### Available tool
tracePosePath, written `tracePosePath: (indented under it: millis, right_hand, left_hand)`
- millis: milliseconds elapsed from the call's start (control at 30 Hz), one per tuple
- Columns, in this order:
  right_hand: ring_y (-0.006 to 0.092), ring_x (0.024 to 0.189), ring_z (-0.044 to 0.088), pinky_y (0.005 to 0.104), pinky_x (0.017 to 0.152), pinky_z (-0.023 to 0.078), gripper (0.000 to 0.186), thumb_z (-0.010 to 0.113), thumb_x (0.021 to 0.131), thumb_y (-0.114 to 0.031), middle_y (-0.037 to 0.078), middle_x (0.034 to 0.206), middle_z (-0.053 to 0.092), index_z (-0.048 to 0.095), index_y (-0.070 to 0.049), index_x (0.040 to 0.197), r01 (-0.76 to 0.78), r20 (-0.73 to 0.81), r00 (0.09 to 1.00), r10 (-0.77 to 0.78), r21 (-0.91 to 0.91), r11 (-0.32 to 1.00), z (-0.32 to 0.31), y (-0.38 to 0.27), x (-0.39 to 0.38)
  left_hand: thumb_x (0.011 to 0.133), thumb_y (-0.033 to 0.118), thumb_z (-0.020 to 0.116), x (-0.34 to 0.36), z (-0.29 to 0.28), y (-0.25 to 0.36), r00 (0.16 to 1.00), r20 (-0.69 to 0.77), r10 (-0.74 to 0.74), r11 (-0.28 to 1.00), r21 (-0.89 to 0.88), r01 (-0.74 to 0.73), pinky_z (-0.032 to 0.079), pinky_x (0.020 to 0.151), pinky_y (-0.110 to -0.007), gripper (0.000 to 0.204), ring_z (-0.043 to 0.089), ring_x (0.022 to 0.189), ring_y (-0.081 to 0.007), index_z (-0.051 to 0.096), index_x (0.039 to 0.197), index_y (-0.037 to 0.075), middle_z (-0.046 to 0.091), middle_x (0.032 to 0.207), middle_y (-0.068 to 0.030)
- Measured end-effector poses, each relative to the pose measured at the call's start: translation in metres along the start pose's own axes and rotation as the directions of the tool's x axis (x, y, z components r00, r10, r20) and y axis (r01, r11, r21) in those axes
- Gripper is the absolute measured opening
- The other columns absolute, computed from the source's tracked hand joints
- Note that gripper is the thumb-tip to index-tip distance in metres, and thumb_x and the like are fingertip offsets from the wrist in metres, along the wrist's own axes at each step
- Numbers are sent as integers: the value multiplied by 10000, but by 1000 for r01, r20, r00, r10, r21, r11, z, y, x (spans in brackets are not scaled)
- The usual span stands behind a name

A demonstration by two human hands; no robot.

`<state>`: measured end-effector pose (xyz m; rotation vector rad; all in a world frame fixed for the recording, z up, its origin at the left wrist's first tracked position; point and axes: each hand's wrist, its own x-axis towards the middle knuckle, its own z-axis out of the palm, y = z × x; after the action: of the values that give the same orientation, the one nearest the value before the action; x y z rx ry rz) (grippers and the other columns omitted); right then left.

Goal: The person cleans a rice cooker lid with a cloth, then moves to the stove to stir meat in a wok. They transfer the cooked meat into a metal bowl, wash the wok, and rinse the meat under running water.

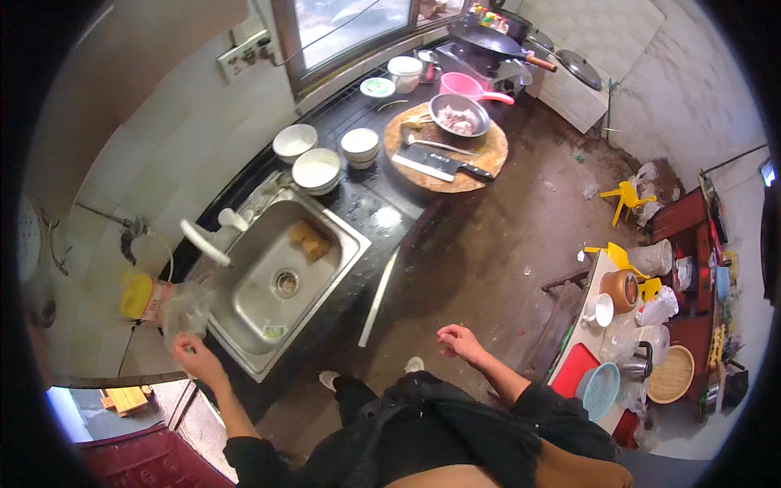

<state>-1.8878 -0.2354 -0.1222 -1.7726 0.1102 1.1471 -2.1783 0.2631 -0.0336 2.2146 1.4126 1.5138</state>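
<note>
My left hand is at the left corner of the sink, its fingers closed at the lower end of a crumpled clear plastic bag. Next to that bag is a yellow-topped container with a red and white label. My right hand hangs over the floor, fingers loosely bent and apart, with nothing in it. The steel sink has a brown sponge-like piece at its far end and a small green and white scrap near the front. A white faucet reaches over it.
White bowls stand behind the sink on the black counter. A round chopping board holds a cleaver, a ladle and a metal bowl of pale meat. A wok sits far back. At right, a cluttered table bears a blue basket.
</note>
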Motion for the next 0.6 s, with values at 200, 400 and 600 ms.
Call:
tracePosePath:
  millis: [200,400,600]
  right_hand:
    - [146,692,659,272,578,523,205,551,964,-197,71,974,658,600,-53,1102,63,-35,998,-60,92,994,-107,-8,25]
    - [130,705,662,258,599,527,209,533,986,-222,65,943,674,627,-50,1059,217,-116,974,-196,215,952,-187,-66,71]
    - [136,682,662,264,573,534,254,491,1004,-240,72,893,676,641,-42,1058,426,-353,872,-339,204,882,-301,-156,107]
  left_hand:
    - [918,74,583,-71,73,179,870,458,-182,858,-358,368,463,720,-281,88,554,741,-133,520,872,33,597,785,-40]
    - [944,89,567,-96,154,315,726,682,-94,598,-544,589,496,622,-259,75,590,637,-109,535,892,44,603,710,-40]
    - [986,157,535,-102,253,456,562,825,58,382,-538,751,485,509,-236,196,595,557,-116,588,1084,-4,640,700,-85]
